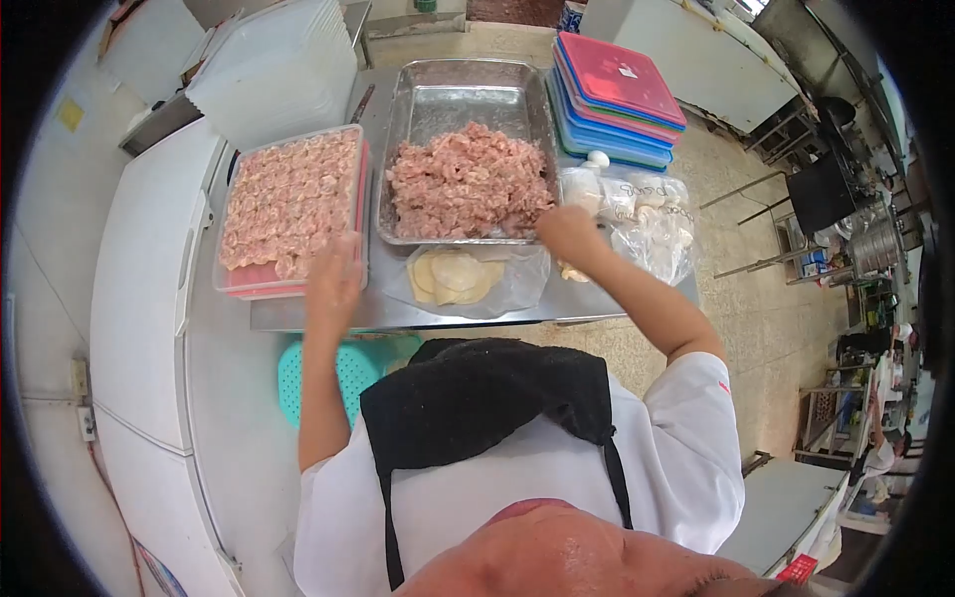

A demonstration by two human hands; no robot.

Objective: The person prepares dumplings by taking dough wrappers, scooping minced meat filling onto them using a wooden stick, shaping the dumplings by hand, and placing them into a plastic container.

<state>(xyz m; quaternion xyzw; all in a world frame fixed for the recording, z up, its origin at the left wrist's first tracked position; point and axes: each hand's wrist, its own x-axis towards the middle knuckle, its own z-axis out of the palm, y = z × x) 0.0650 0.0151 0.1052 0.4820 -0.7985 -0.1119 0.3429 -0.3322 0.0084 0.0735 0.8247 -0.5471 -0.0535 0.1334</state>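
Note:
My left hand (pixel 334 279) is at the near right corner of a clear tray (pixel 221 249) filled with rows of small meat-topped pieces (pixel 288 199). Its fingers are blurred. My right hand (pixel 569 233) is curled at the near right corner of a metal pan (pixel 468 68), beside the ground meat (pixel 468 179); what its fingers hold, if anything, is hidden. Between my hands, round dough wrappers (pixel 453 277) lie on a plastic bag (pixel 517 284) in front of the pan.
Colored lids (pixel 617 85) are stacked at the back right, above plastic-wrapped packages (pixel 652 224). Stacked clear trays (pixel 274 75) stand at the back left. A white freezer (pixel 149 289) is on the left. A turquoise basket (pixel 298 383) sits below the metal table's edge.

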